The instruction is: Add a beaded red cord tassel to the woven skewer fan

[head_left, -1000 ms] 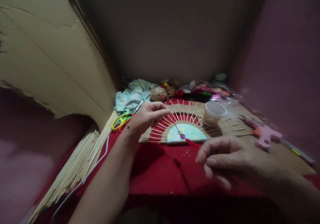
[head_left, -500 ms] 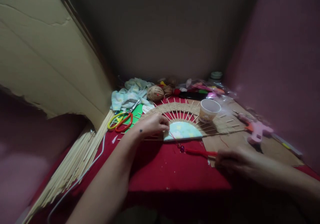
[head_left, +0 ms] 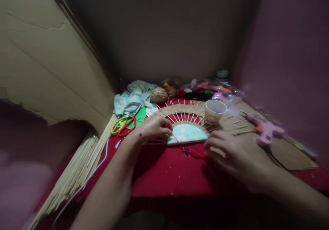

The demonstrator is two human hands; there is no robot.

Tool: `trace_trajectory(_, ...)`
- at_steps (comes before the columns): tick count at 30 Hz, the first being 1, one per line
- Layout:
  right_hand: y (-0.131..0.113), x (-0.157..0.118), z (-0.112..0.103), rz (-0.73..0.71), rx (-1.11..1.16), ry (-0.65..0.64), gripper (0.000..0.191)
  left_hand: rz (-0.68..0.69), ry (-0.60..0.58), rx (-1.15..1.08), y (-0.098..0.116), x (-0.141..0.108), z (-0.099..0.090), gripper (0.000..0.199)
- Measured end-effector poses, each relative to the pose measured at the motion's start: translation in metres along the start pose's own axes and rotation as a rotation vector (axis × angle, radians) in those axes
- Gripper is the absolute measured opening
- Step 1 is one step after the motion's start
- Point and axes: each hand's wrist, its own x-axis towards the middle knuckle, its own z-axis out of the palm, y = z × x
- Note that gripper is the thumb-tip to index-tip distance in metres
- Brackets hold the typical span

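Note:
A half-round woven fan (head_left: 180,111) of thin sticks and twine lies flat, its base covered in pale blue-green floral cloth (head_left: 187,133). My left hand (head_left: 157,127) is at the fan's left side, fingertips pinched on the thin red cord of a tassel. That cord slants over the cloth to a purple bead (head_left: 186,151) and the red tassel (head_left: 196,154) on the table. Beside the cloth's right corner, my right hand (head_left: 228,153) is curved with thumb and fingers apart, covering the tassel's end.
A paper cup (head_left: 215,112) stands on the fan's right part. Scissors (head_left: 123,125) and a bundle of sticks (head_left: 74,170) lie left. A pink glue gun (head_left: 268,132) rests on cardboard (head_left: 290,154) at right. Twine balls (head_left: 158,95) and crumpled cloth (head_left: 133,96) sit behind.
My right hand has let go of the red tassel and moved left and up toward the fan's right corner. The left hand keeps its pinch in nearly the same place.

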Motion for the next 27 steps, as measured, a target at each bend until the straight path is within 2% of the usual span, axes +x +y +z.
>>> trace_trajectory(5,-0.009,0.031,0.038,-0.101,0.120,-0.015,0.018,-0.002,0.026,0.057,0.010,-0.008,-0.010,0.021)
trace_trajectory(9,-0.012,0.057,0.050,-0.235,0.101,-0.013,0.019,0.001,0.063,0.159,0.018,-0.009,-0.010,0.025)
trace_trajectory(12,-0.016,0.067,0.054,-0.294,0.053,-0.082,0.020,-0.040,0.166,0.265,0.014,-0.013,-0.015,0.033)
trace_trajectory(14,-0.016,0.070,0.055,-0.298,0.054,-0.095,0.020,-0.130,0.280,0.343,0.004,-0.021,-0.026,0.036)
trace_trajectory(17,-0.012,0.073,0.056,-0.319,0.106,-0.073,0.023,-0.329,0.446,0.428,-0.021,-0.044,-0.054,0.033)
trace_trajectory(20,-0.011,0.076,0.056,-0.322,0.163,-0.085,0.024,-0.519,0.490,0.459,-0.047,-0.068,-0.076,0.026)
trace_trajectory(22,-0.014,0.079,0.057,-0.311,0.190,-0.091,0.024,-0.601,0.450,0.454,-0.063,-0.076,-0.078,0.019)
trace_trajectory(24,-0.019,0.083,0.058,-0.301,0.200,-0.095,0.023,-0.641,0.383,0.425,-0.078,-0.077,-0.069,0.014)
trace_trajectory(27,-0.028,0.090,0.056,-0.283,0.191,-0.125,0.021,-0.652,0.333,0.375,-0.094,-0.070,-0.050,0.024)
